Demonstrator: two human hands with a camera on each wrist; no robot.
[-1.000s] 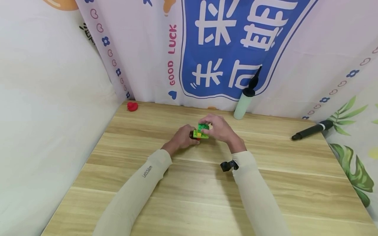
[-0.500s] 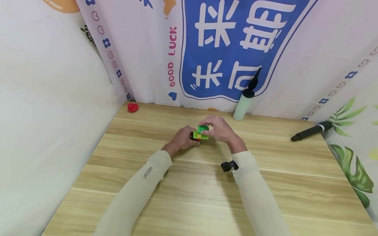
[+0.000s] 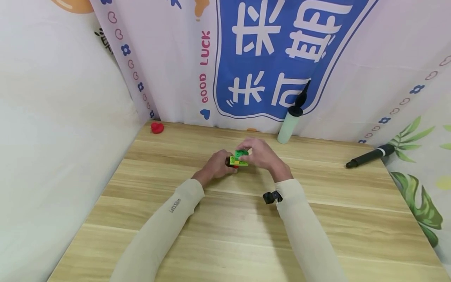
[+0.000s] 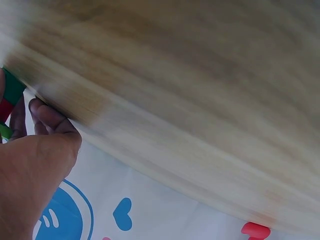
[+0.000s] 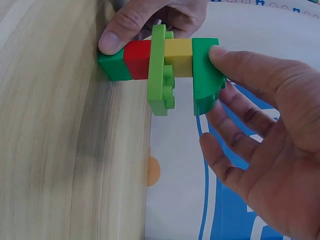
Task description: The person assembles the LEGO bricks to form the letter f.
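Observation:
A small stack of toy building bricks stands on the table between both hands. In the right wrist view it runs from a dark green base brick [image 5: 114, 66] through a red brick [image 5: 137, 60], a light green plate [image 5: 158, 70] and a yellow brick [image 5: 178, 55] to a green brick with a curved side [image 5: 206, 75]. My left hand [image 3: 217, 163] grips the stack's base, its thumb on the base brick. My right hand [image 3: 261, 154] pinches the curved green brick at the top, its lower fingers spread apart. In the left wrist view only the stack's edge shows beside the left hand [image 4: 40, 160].
A red heart-shaped object [image 3: 157, 128] lies at the table's back left corner. Behind the hands stands a pale green pump [image 3: 288, 127] with a black nozzle, against the printed curtain [image 3: 183, 70]. A black cylindrical object [image 3: 370, 156] lies at the right edge of the wooden table [image 3: 232, 235].
The curved green brick has come down slightly toward the light green plate with my right fingers. My left hand keeps its place at the base.

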